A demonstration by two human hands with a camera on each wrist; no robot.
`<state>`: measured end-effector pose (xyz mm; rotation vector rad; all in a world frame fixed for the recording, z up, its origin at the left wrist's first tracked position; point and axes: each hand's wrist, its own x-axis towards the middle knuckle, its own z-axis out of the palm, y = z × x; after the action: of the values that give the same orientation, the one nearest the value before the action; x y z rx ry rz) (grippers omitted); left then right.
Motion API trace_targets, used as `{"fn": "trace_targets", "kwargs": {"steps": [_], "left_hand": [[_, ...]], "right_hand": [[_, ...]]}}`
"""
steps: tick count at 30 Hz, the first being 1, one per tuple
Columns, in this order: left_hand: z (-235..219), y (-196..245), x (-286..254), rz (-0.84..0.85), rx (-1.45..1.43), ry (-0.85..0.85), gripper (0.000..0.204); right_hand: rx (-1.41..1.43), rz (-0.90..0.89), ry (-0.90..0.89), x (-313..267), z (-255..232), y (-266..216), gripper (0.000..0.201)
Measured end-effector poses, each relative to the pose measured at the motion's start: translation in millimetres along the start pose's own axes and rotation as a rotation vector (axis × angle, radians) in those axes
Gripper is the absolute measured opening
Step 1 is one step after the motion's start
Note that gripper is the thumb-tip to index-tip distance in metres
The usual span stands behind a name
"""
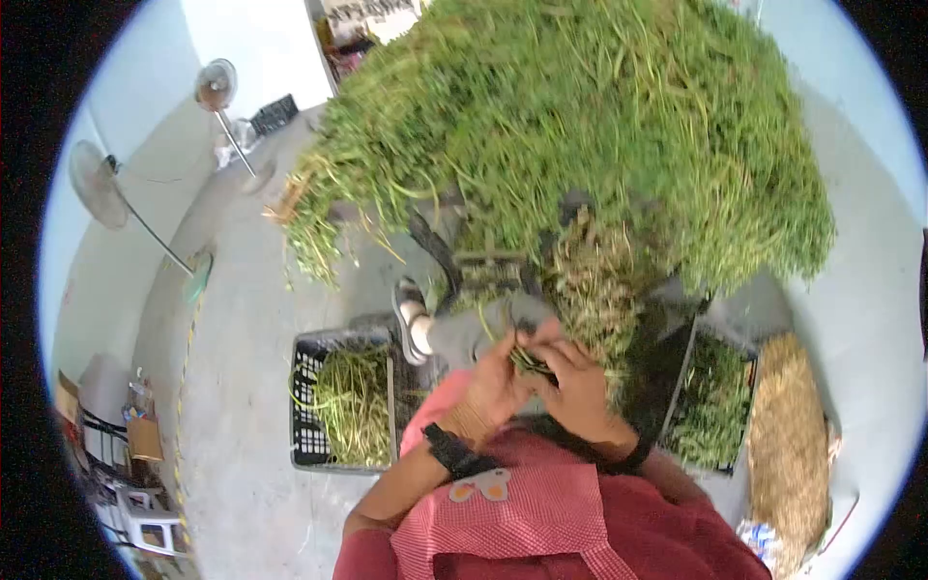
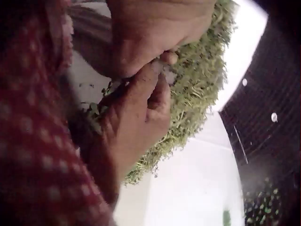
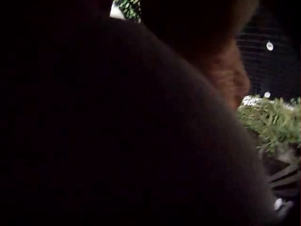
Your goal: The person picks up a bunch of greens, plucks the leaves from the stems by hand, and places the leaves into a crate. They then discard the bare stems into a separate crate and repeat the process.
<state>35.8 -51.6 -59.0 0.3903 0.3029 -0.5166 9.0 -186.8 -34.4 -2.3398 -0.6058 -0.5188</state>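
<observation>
In front of the apron, both hands meet over a small bunch of green stems (image 1: 527, 362). My left hand (image 1: 495, 385) pinches the stems from the left, its thumb and fingers close together. From the right, my right hand (image 1: 578, 394) curls its fingers round the same bunch. In the left wrist view the left hand (image 2: 157, 28) looms large at the top. Below it the right hand (image 2: 134, 117) has its thumb and fingertips drawn together, touching the left. The right wrist view is mostly dark, with part of a hand (image 3: 230, 77) showing.
A big heap of leafy green stalks (image 1: 580, 116) rises ahead. A black crate (image 1: 311, 411) with stalks stands left, another crate (image 1: 684, 387) with greens right. Beside that lies a tan sack (image 1: 791, 445). Withered stalks (image 1: 599, 275) lie below the heap. Two fans (image 1: 215, 85) stand at left.
</observation>
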Motion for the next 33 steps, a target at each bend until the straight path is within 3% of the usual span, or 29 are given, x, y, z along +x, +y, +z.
{"fn": "trace_targets", "kwargs": {"steps": [1,4,9,12,15,19,21,31,33], "left_hand": [[-15.3,-0.3,1.1,-0.024,-0.050,-0.060,0.028],[-20.5,1.0,-2.8,-0.032,-0.066,-0.198,0.029],[-9.3,7.9,-16.1,-0.038,0.006,-0.224,0.029],[-43.5,8.5,-0.8,-0.073,-0.010,-0.448,0.028],[-51.3,4.7,7.0,-0.004,0.074,-0.373,0.028],[-22.4,6.4,-10.2,-0.036,0.082,-0.347,0.029],[2.0,1.6,-23.6,0.040,0.094,-0.061,0.029],[-17.7,7.0,-24.7,0.070,0.102,-0.116,0.024],[-24.1,9.7,-21.1,0.023,0.095,-0.326,0.023]], "right_hand": [[0.128,0.074,0.031,-6.6,12.4,1.1,0.036],[0.006,0.021,0.062,-12.5,19.0,-0.8,0.027],[0.126,-0.056,0.121,-15.9,20.2,-0.3,0.026],[0.057,-0.008,0.030,-18.8,23.4,-0.3,0.026],[0.110,0.004,0.027,-20.9,26.0,5.5,0.027],[0.130,0.017,0.010,-17.6,18.8,0.4,0.028],[0.125,0.014,0.034,-21.3,22.8,5.0,0.027],[0.246,-0.037,0.053,-16.3,19.7,-4.0,0.026],[0.189,-0.045,0.082,-20.9,24.7,6.2,0.025]]}}
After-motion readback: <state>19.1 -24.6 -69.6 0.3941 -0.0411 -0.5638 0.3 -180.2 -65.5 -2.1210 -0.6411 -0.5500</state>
